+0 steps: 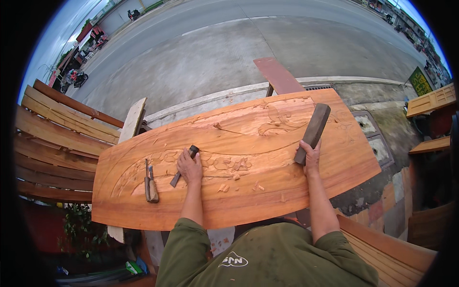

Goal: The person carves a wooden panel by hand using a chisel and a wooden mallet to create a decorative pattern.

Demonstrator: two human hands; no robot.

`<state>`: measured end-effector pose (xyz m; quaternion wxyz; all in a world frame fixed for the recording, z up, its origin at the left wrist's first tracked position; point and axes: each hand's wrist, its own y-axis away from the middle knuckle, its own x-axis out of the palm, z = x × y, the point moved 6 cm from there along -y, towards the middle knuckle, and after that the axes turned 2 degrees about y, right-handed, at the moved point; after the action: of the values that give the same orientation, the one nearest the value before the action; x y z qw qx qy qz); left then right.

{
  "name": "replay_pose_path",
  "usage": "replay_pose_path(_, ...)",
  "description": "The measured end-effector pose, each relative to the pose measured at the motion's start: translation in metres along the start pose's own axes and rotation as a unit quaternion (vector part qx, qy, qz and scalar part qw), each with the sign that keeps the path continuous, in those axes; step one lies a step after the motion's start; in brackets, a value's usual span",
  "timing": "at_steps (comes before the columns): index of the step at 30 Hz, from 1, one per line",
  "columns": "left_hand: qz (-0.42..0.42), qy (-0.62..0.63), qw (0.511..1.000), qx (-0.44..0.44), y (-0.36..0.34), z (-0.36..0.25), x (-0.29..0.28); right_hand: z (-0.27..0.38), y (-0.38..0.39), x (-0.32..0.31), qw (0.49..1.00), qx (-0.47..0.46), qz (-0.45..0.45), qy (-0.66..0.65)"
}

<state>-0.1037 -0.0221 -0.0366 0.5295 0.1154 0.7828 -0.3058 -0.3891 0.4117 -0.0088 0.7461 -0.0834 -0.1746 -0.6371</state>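
A wide reddish wooden panel (267,191) with a carved floral relief lies across supports in front of me. My left hand (190,168) grips a chisel (182,167) whose tip rests in the carving near the panel's middle left. My right hand (311,155) holds the lower end of a dark rectangular wooden block (314,129), raised at a slant over the panel's right part. Two spare chisels (150,182) lie side by side on the panel to the left of my left hand. Wood chips (236,174) are scattered around the carved area.
Stacked wooden planks (52,143) lie at the left, and more boards (430,100) at the right. A red bench end (277,75) and a pale plank (133,119) stick out behind the panel. Beyond is a concrete road (224,43) with parked motorbikes (74,76).
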Motion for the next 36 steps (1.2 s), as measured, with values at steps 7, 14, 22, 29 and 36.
replay_pose_path(7,0.009,0.012,1.0,-0.002,-0.001,-0.001,0.0,-0.002,0.0,-0.001,1.0,0.004,-0.001,-0.001)
replay_pose_path(14,0.011,0.011,1.0,-0.006,0.002,-0.001,0.001,-0.005,0.0,-0.004,1.0,0.01,0.005,-0.007)
replay_pose_path(22,0.019,0.008,1.0,-0.009,0.001,-0.004,0.002,-0.002,-0.002,-0.003,1.0,0.006,0.007,0.0)
replay_pose_path(29,0.023,0.015,1.0,-0.008,-0.002,-0.002,-0.006,0.0,-0.001,0.006,1.0,0.018,0.011,0.013)
replay_pose_path(36,-0.031,-0.017,0.999,0.009,0.005,-0.006,-0.011,0.006,0.01,0.005,1.0,-0.002,-0.001,0.022)
